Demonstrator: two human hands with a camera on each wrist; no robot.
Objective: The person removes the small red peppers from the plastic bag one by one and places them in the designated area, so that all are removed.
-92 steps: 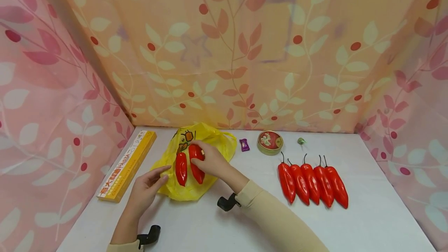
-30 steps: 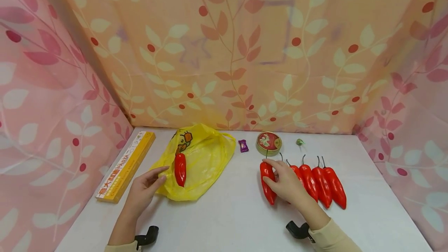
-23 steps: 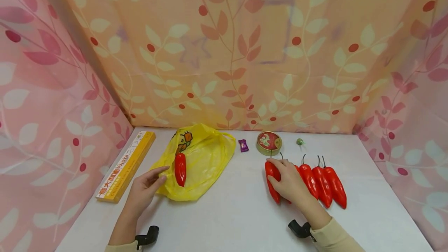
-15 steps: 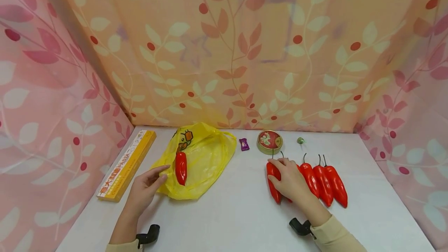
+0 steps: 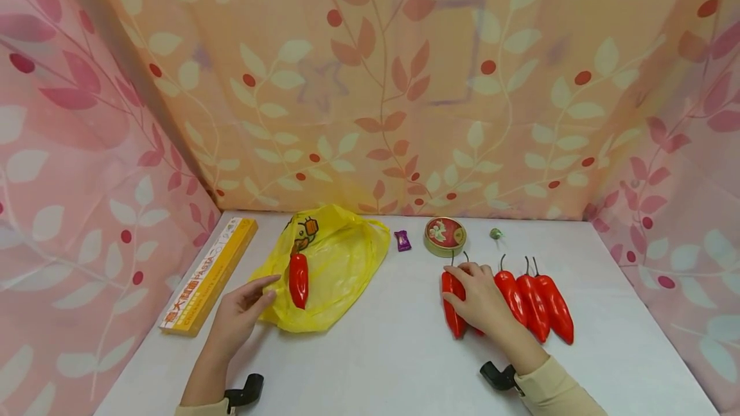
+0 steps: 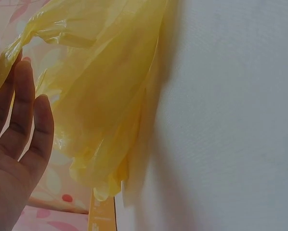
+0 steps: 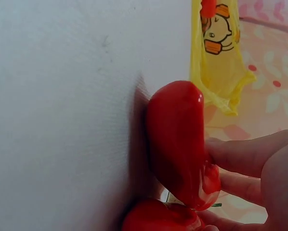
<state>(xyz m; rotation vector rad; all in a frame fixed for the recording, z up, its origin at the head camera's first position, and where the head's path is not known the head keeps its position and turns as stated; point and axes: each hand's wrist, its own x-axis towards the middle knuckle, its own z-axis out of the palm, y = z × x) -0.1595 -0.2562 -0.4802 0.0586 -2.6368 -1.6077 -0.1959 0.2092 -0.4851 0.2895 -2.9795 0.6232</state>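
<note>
My right hand (image 5: 484,297) pinches a glossy red chili pepper (image 5: 454,316) at the left end of a row of red peppers (image 5: 534,307) lying side by side, stems away from me. The hand covers parts of the neighbouring peppers. In the right wrist view the held pepper (image 7: 175,139) is just beside the white tabletop, with another pepper (image 7: 158,217) close by. A single red pepper (image 5: 298,281) lies on the spread yellow plastic bag (image 5: 347,281). At the bag's left edge is my left hand (image 5: 237,316), fingers loosely extended; fingertips overlap the bag (image 6: 110,82) in the left wrist view.
A yellow pasta box (image 5: 211,275) lies left of the bag. Along the back are a small purple wrapped candy (image 5: 402,241), a round red-and-gold tin (image 5: 444,236) and a small green item (image 5: 496,234). Patterned cloth walls (image 5: 370,146) enclose the white table.
My right hand has carried a red pepper from the yellow bag to the row's left end, then shifted slightly right against it. One pepper stays on the bag. My left hand keeps its place.
</note>
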